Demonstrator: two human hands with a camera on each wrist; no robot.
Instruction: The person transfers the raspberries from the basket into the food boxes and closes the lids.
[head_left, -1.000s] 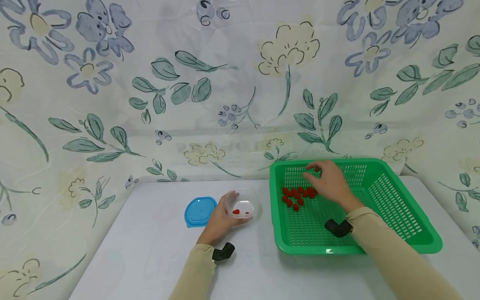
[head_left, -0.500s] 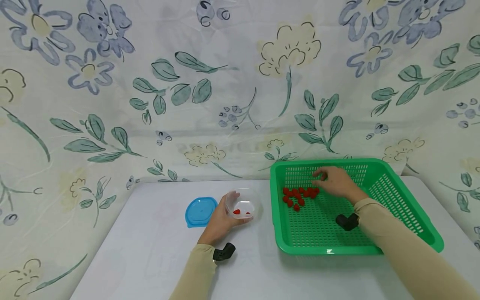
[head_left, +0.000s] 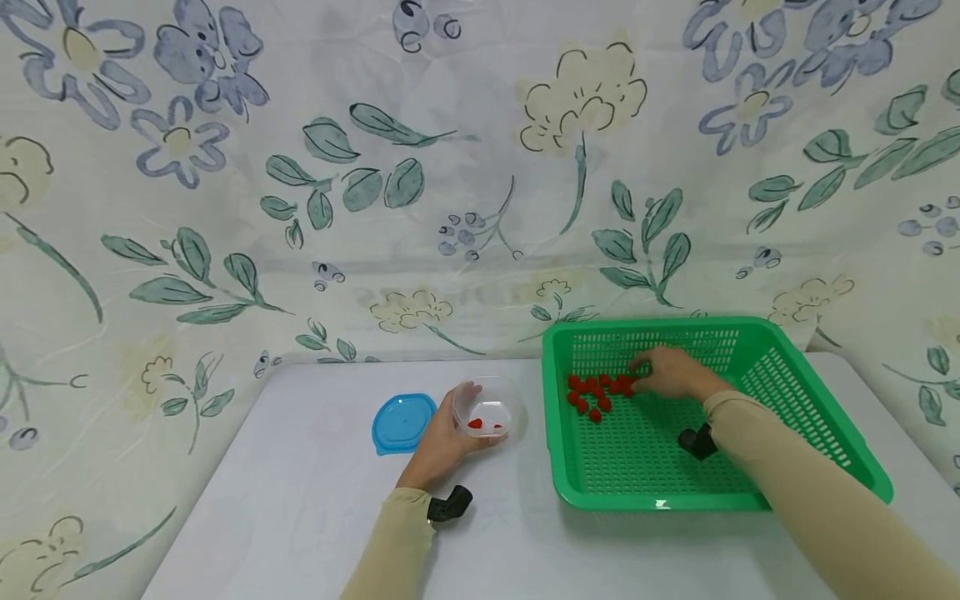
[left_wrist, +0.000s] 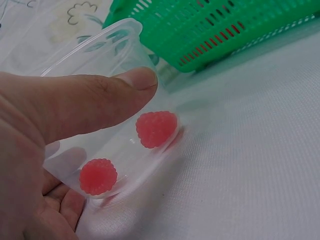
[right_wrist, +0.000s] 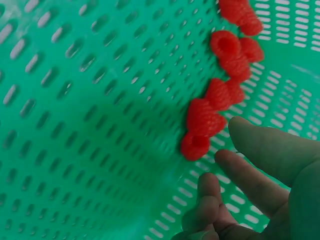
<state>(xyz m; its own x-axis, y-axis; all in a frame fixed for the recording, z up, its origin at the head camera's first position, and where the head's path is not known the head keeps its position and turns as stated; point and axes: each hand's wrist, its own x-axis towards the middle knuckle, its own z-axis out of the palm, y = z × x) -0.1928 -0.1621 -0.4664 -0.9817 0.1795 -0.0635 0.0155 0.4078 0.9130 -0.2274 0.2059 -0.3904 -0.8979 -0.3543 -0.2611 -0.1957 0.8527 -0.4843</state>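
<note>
My left hand [head_left: 438,450] grips a clear plastic tub [head_left: 511,410] by its side on the white table. The left wrist view shows the thumb along the tub's near wall and two raspberries, one to the right [left_wrist: 156,129] and one lower left [left_wrist: 98,176], at its bottom. My right hand [head_left: 675,373] reaches into the green basket [head_left: 637,500], beside a cluster of raspberries [head_left: 591,392]. In the right wrist view its thumb and fingers are apart, with nothing between them; the fingertips lie close to the nearest raspberries [right_wrist: 195,145].
A blue lid [head_left: 403,423] lies on the white table [head_left: 300,500], left of the tub. Behind the table hangs a flower-patterned cloth [head_left: 480,208]. The basket's slotted walls rise around the right hand.
My right hand has moved right and down inside the basket, closer to the raspberries at the cluster's right end. The left hand and tub stay in place.
</note>
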